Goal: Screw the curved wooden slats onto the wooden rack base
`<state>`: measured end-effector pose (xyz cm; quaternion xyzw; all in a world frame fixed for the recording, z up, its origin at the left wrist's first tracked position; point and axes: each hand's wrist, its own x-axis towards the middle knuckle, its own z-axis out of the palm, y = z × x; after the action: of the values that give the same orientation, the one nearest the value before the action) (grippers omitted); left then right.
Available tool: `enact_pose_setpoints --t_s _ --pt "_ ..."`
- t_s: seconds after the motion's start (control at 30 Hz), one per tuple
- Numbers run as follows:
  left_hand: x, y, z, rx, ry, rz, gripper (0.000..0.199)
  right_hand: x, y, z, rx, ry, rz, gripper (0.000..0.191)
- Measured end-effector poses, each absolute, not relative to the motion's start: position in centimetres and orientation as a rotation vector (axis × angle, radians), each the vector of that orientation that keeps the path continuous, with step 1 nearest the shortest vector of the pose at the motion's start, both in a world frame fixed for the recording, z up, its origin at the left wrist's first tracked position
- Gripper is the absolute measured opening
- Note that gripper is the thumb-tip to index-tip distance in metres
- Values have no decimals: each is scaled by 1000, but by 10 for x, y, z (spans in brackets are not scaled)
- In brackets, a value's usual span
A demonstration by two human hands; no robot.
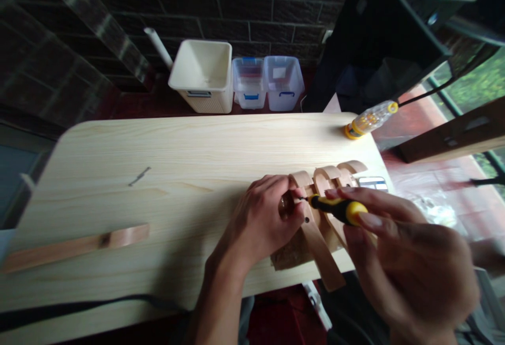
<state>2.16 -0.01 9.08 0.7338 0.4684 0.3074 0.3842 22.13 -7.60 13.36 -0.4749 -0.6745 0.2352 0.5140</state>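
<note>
My right hand (414, 255) grips a screwdriver (335, 208) with a black and yellow handle, its shaft pointing left. The tip meets the wooden piece close to my left fingertips; whether it sits in a screw cannot be made out. My left hand (260, 219) is closed on the nearest curved wooden strip (325, 263) of a wooden assembly at the table's right end. That strip has a dark hole below my thumb. More curled strips (327, 172) stand beside it, over a rough-edged wooden base (290, 258) partly hidden by my hands.
On the pale table (158, 140) lie a wooden strip (79, 247), a thin metal piece (139, 176) and a phone (373, 183). A clear bottle-shaped case (373, 119) with yellow ends stands at the back right corner. Behind are a cream bin (201, 98) and two clear tubs (284, 90).
</note>
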Motion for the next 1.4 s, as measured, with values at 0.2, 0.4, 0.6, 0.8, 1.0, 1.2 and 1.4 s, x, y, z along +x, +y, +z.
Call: enact_pose_setpoints --t_s 0.2,0.4,0.6,0.8,1.0,1.2,1.4 --pt "22 0 92 1874 1194 795 8 221 -72 133 -1133 -1639 533 61" --pt "22 1 90 1871 1186 806 9 216 -71 134 -1113 -1600 531 62" --pt "22 0 90 1889 1214 768 5 218 -74 134 -1126 -1615 554 65" --pt "22 0 90 1889 1221 777 10 219 -75 131 -1120 -1618 587 65" --pt "21 1 91 1900 1217 777 10 219 -70 133 -1158 -1659 529 64" --pt "21 1 90 1908 1219 779 10 217 -70 134 -1129 -1629 521 61" --pt "20 0 88 1920 1184 792 11 221 -75 133 -1213 -1608 517 45"
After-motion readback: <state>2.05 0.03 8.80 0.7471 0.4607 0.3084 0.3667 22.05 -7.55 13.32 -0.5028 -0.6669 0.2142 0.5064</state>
